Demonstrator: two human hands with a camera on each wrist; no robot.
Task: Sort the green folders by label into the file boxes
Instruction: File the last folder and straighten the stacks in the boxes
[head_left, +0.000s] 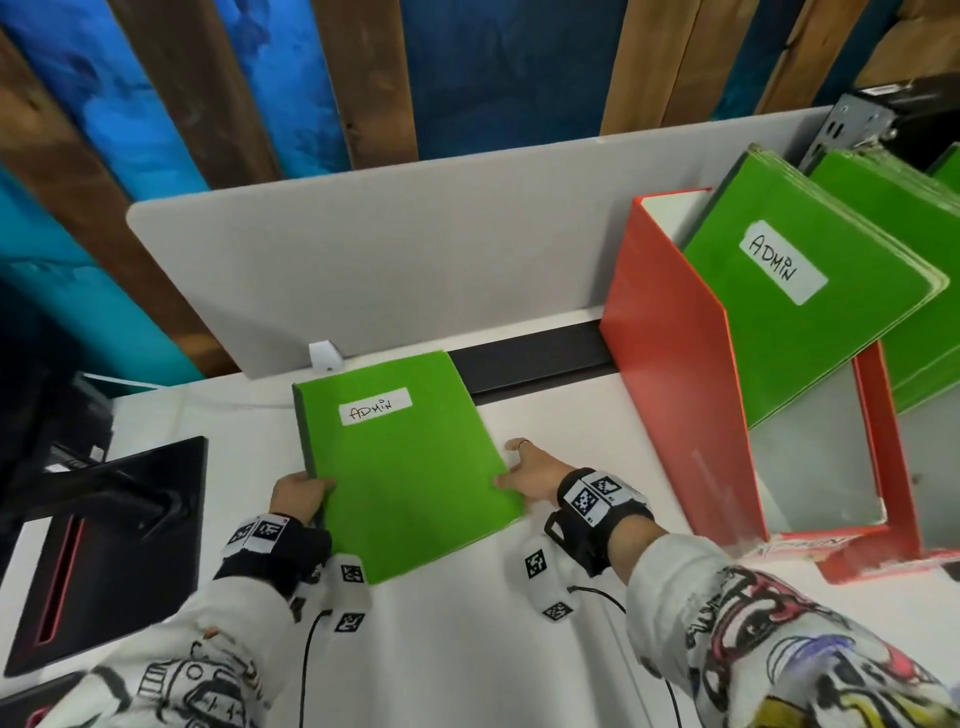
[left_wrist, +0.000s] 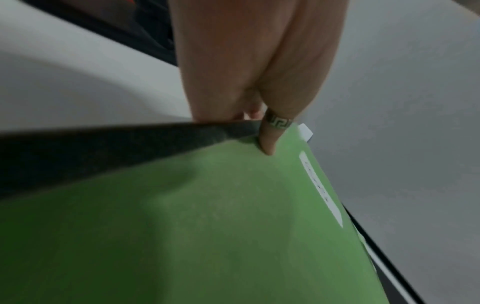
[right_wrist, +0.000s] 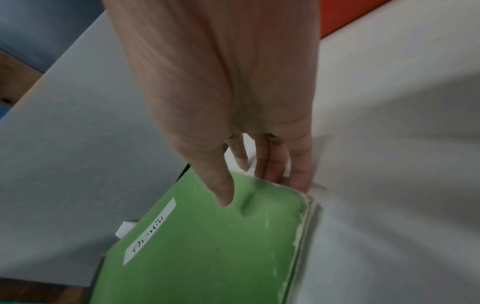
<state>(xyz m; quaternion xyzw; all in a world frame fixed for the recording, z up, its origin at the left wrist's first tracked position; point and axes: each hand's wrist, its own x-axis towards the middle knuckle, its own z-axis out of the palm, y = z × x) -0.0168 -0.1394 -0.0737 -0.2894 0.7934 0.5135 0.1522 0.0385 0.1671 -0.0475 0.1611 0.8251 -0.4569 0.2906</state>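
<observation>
Both hands hold one green folder (head_left: 410, 462) labelled ADMIN, seen from the head camera. Our left hand (head_left: 298, 496) grips the folder's dark spine edge near its lower left corner, fingers curled under and thumb on the cover. Our right hand (head_left: 530, 475) takes the opposite long edge, thumb on the cover; the other fingers spread out past the edge. The folder lies near the middle of the white worktop (head_left: 467, 649), its far end reaching the dark strip below the grey divider panel (head_left: 389, 249). At the right edge of the worktop stands a red file box (head_left: 675, 374) with a stack of green folders (head_left: 810, 291) leaning in it, the front one also marked ADMIN. More green folders (head_left: 904, 208) stand behind that. A black stand (head_left: 109, 545) sits at the left edge.

From the left wrist we see the left hand (left_wrist: 259, 61) from beneath, its thumb, which wears a patterned ring (left_wrist: 279, 121), pressed on the green folder (left_wrist: 207, 226) beside the dark spine. The other fingers are mostly hidden behind the spine.

From the right wrist, the right hand (right_wrist: 221, 92) pinches the green folder (right_wrist: 207, 246) at its corner: thumb on top, three fingers appearing to go beneath the edge, though blur makes that uncertain. The label reads ADMIN. A corner of the red file box (right_wrist: 345, 14) shows at the top.
</observation>
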